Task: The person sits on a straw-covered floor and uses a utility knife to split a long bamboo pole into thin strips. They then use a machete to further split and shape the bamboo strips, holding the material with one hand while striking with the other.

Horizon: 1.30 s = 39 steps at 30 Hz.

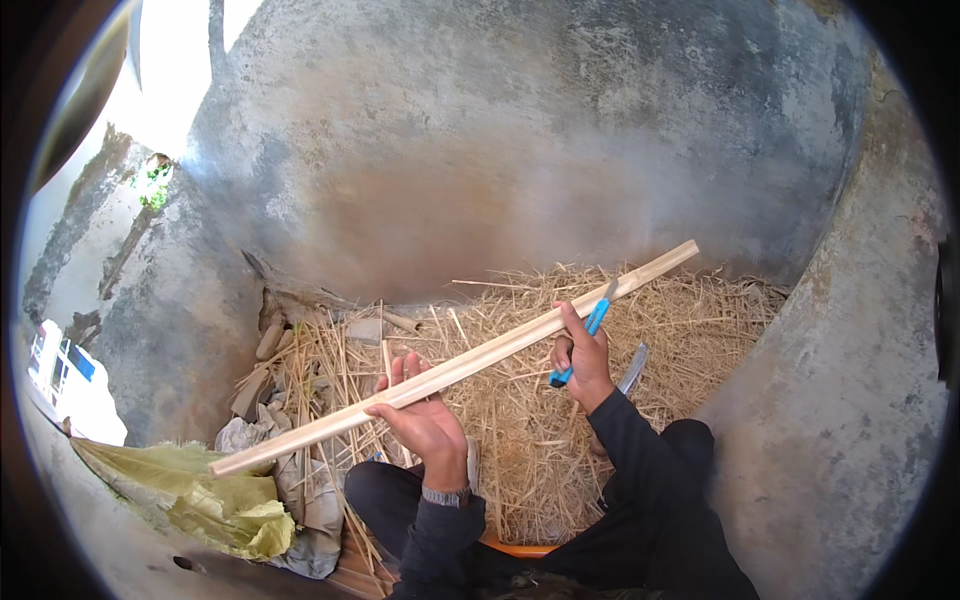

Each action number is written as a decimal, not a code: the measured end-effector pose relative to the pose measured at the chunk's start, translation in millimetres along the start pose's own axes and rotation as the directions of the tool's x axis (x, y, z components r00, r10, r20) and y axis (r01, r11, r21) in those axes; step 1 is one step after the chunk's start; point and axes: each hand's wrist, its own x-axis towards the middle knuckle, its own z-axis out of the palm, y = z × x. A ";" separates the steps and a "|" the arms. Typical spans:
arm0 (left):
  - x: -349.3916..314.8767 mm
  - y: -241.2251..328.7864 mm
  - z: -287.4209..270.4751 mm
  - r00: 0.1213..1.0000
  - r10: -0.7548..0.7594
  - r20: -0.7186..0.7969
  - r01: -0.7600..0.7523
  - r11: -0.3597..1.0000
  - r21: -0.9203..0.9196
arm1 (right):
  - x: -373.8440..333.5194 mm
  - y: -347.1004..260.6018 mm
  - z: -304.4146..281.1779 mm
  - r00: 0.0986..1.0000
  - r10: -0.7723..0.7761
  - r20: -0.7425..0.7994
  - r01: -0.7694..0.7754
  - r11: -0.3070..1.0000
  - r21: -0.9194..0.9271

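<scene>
At the left, a yellow-green sheet (pixel 185 485) lies below the strip's lower-left end, with a grey sack (pixel 318 520) just right of it, also below the strip.

Next comes the left hand (pixel 428 425), palm up under the strip (pixel 480 355), its fingers behind and thumb on the near side, so it holds the strip. A watch (pixel 446 496) sits on its wrist. The strip itself slants across the middle, its right end higher. It is already one long, straight, pale piece; its faces look fairly even, so the shaping seems well along. Any rough spots left are too small to tell.

Straw (pixel 700 335) spreads behind and below the strip; whether any of it was pared from the strip, I cannot tell.

Farther right, the right hand (pixel 588 365) is closed around a blue cutter (pixel 597 318) at the strip's right half. The blade is out and overlaps the strip in view; whether it touches is unclear, and no curl shows at its edge. The cutting seems unfinished rather than put away.
</scene>
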 end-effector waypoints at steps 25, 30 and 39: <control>27.0 -31.4 -61.6 -0.124 -0.985 0.116 0.344 0.067 0.936 | 137.9 -19.1 -103.7 0.997 -0.067 -0.035 0.071 0.987 0.143; 35.6 -62.1 -29.7 0.030 -0.982 0.184 0.110 0.186 0.976 | 128.4 -32.1 -110.2 0.960 -0.131 -0.246 -0.005 0.873 -0.487; 39.6 -72.7 -23.6 0.172 -0.943 0.285 0.005 0.291 0.957 | 29.5 2.9 -66.2 0.931 -0.001 0.365 0.363 -0.085 -0.928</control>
